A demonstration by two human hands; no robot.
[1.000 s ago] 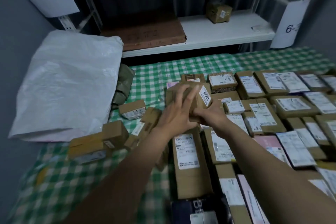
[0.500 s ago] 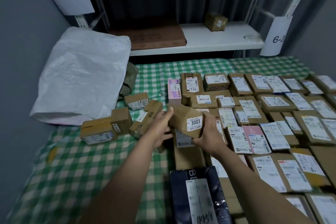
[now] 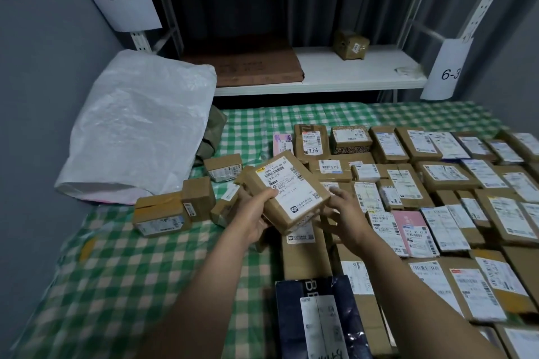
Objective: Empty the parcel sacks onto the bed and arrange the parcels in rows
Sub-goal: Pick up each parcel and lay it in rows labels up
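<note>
Left hand [image 3: 253,214] grips label-up parcel [image 3: 287,191], long axis running far-left to near-right; right hand [image 3: 345,213], fingers loose beside its right corner, sits nearer the rows [image 3: 443,175] toward the bed's [image 3: 122,280] right edge.

I see a green-and-white checked bedcover [image 3: 116,285], brown cardboard parcels [image 3: 446,175] with white labels, a white sack [image 3: 140,125] at ten o'clock, a navy parcel [image 3: 291,315] at six, a pink parcel [image 3: 408,221] at four.
</note>
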